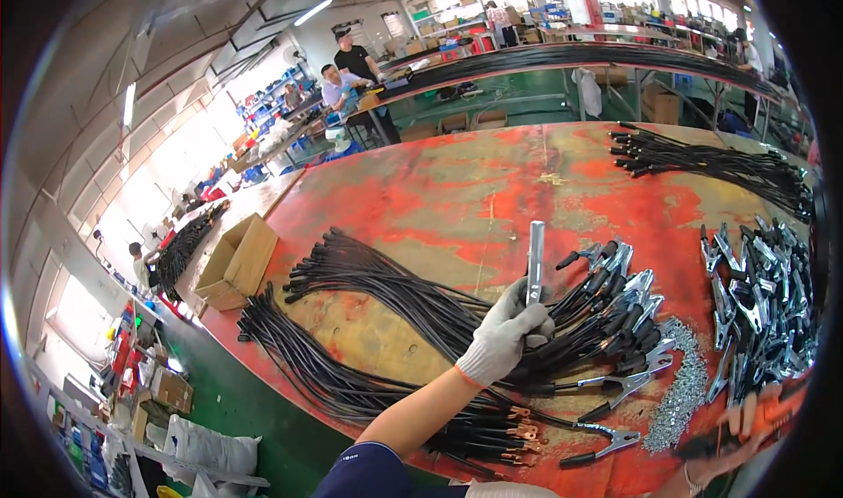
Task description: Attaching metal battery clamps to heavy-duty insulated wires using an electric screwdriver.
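My left hand (505, 335), in a pale knitted glove, is closed around a shiny silver metal bar (535, 256) that stands upright out of the fist. At the lower right, my bare right hand (739, 441) is wrapped round an orange-and-black power tool (777, 410), partly cut off by the dark rim. Beneath my left hand lie bundles of black cables (395, 278), some ending in bare copper lugs (525, 432). Several silver spring clamps with black grips (615, 388) are joined to cable ends. Between the hands spreads a pile of small metal nuts (680, 393).
A heap of loose clamps (760, 296) lies at the right, with another black cable bundle (702, 160) behind it. An open cardboard box (235, 261) sits on the left edge of the worn red table (439, 173). Co-workers (351, 63) are at a long far bench.
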`<state>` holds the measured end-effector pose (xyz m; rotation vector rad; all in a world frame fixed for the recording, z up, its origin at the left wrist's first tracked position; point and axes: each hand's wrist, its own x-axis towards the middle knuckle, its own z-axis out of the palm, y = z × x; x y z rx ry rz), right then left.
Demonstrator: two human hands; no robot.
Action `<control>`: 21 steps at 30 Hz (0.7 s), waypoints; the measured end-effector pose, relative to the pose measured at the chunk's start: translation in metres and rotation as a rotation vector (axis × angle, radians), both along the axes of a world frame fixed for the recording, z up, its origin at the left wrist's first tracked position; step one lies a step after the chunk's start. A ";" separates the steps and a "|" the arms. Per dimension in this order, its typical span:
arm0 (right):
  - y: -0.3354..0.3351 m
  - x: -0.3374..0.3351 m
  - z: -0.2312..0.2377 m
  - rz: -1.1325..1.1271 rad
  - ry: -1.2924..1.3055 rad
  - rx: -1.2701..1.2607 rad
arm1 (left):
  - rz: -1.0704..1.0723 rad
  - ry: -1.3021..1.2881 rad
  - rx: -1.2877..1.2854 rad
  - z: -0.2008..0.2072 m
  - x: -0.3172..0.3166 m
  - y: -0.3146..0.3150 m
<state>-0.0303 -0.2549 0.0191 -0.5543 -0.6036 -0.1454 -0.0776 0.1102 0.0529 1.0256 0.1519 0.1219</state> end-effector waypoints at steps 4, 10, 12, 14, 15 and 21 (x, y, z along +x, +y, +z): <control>0.085 0.001 0.043 -0.302 0.000 -0.041 | 0.036 0.037 0.047 -0.003 0.001 -0.005; 0.184 -0.001 0.096 -0.330 0.078 -0.004 | 0.018 0.065 -0.091 -0.014 -0.002 0.006; 0.187 0.004 0.088 -0.330 -0.002 -0.047 | 0.032 0.047 -0.122 -0.018 -0.005 0.005; 0.189 0.008 0.088 -0.349 -0.145 -0.051 | 0.005 0.057 -0.145 -0.021 -0.003 -0.001; 0.191 0.007 0.087 -0.368 -0.141 -0.041 | -0.009 0.066 -0.146 -0.024 -0.003 -0.003; 0.216 0.003 0.081 -0.491 -0.127 -0.037 | 0.005 0.050 -0.168 -0.025 -0.012 0.003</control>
